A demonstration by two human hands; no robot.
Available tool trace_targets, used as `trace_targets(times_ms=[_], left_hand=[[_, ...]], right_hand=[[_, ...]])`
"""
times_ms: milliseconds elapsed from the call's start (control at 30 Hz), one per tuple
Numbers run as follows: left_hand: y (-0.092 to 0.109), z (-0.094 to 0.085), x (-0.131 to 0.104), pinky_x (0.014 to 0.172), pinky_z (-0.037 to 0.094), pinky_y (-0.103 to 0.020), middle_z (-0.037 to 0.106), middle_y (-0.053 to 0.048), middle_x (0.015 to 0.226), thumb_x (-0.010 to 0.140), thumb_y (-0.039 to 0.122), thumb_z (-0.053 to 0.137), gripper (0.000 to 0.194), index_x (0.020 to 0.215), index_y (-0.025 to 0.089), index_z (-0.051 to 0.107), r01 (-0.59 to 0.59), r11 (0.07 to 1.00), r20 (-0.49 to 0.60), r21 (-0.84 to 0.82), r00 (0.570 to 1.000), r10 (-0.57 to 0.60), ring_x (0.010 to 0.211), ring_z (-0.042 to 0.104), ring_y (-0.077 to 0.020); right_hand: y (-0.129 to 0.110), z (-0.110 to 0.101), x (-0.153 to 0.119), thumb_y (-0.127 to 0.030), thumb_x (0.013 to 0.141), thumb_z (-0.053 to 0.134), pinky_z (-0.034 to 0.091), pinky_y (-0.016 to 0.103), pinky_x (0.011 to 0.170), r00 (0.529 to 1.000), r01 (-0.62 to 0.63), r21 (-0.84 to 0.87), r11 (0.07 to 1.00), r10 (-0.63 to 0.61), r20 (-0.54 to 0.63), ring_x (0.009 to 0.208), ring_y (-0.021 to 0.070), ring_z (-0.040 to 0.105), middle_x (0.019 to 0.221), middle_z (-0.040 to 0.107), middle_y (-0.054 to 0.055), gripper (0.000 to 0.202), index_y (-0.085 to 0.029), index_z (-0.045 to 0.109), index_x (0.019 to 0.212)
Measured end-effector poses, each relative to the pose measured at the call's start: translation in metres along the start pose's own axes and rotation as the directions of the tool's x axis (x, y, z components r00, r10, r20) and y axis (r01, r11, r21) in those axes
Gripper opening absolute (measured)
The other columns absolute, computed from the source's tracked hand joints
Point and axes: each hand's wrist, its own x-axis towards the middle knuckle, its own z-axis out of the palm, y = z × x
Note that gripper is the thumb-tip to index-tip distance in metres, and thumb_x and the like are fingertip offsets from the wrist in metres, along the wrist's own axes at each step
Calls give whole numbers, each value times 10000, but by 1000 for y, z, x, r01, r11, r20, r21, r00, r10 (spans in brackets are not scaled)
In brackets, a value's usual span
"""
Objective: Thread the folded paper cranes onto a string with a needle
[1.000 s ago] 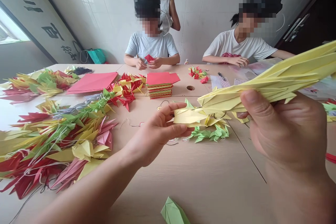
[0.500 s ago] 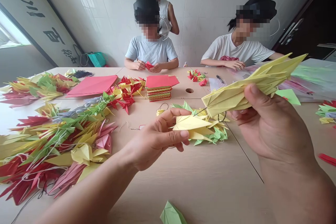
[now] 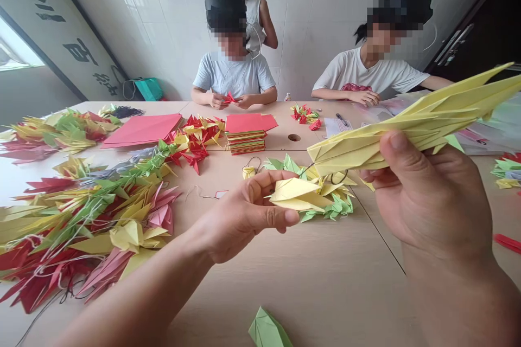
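My right hand (image 3: pixel 427 195) grips a bundle of long, pointed yellow folded papers (image 3: pixel 366 143), thumb on the near side, tips pointing up to the right. My left hand (image 3: pixel 252 209) holds a smaller yellow folded piece (image 3: pixel 299 193) between thumb and fingers, just below the bundle's left end. A dark cord shows between the two. Behind them on the table lie green folded papers (image 3: pixel 337 207) mixed with yellow ones. A single green folded piece (image 3: pixel 268 329) rests at the near edge of the view.
Strings of coloured folded papers (image 3: pixel 93 206) cover the left side. Farther back are red sheets (image 3: pixel 142 130) and a paper stack (image 3: pixel 246 138). Two people sit across the table (image 3: pixel 321 260), another stands behind. Plastic bags (image 3: pixel 480 130) lie at the right.
The yellow bundle in my right hand has swung lower and reaches farther right. My left hand keeps its yellow piece almost in place. The view has shifted slightly.
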Motion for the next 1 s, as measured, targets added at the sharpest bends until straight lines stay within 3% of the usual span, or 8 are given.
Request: trace_targets(times_ms=[133, 333, 500, 600, 700, 867, 1000], left_hand=[[1, -1, -2, 535, 444, -162, 616, -1, 845, 723, 210, 789, 355, 1042, 156, 645, 25, 999, -17, 39, 1000, -24, 576, 558, -48], [-1, -2, -4, 613, 532, -184, 651, -43, 905, 813, 339, 705, 259, 1012, 175, 725, -12, 995, 52, 99, 999, 7, 699, 609, -93], [-2, -1, -3, 783, 588, -266, 681, -75, 1071, 866, 337, 635, 263, 1049, 177, 734, -38, 998, 52, 44, 998, 36, 959, 621, -173], [-1, 1, -1, 814, 586, -257, 704, -81, 1095, 891, 259, 595, 225, 1034, 156, 735, -23, 1000, -12, -18, 1000, 23, 983, 645, -178], [0, 3, -1, 796, 599, -251, 732, -82, 1026, 912, 194, 545, 205, 987, 151, 731, -62, 996, -56, -68, 997, 58, 944, 671, -164], [3, 7, -3, 650, 623, -233, 739, -89, 947, 948, 260, 491, 230, 1003, 164, 692, -61, 996, -107, -68, 993, 53, 907, 699, -187], [0, 6, -2, 588, 618, -208, 717, -72, 938, 953, 274, 480, 236, 1010, 164, 682, -32, 998, -56, -45, 998, 29, 814, 713, -170]], right_hand=[[1, -1, 3, -341, 748, 773, 465, 208, 501, 995, -98, 74, 992, 99, -9, 649, 96, 554, 739, 618, -36, 100, -263, 712, 763], [4, -4, 6, -361, 738, 775, 466, 203, 523, 974, -225, 142, 964, 224, 24, 649, 97, 573, 741, 631, -41, 118, -278, 700, 774], [3, -2, 3, -360, 768, 752, 480, 215, 589, 981, -194, 112, 975, 192, 30, 735, 104, 594, 803, 656, -39, 101, -273, 705, 749], [2, -2, 2, -354, 773, 749, 496, 246, 626, 985, -172, 92, 981, 170, 29, 759, 125, 604, 792, 657, -39, 82, -294, 713, 731], [2, -4, 3, -367, 765, 755, 491, 233, 604, 981, -194, 90, 977, 191, 40, 754, 124, 601, 823, 667, -42, 70, -312, 720, 742], [3, -6, 4, -376, 789, 729, 503, 205, 583, 955, -282, 118, 952, 268, 125, 784, 131, 614, 848, 672, -25, 82, -294, 722, 789], [3, -4, 3, -385, 797, 718, 488, 153, 489, 913, -361, 111, 926, 327, 244, 656, 91, 579, 764, 652, -41, 98, -287, 712, 793]])
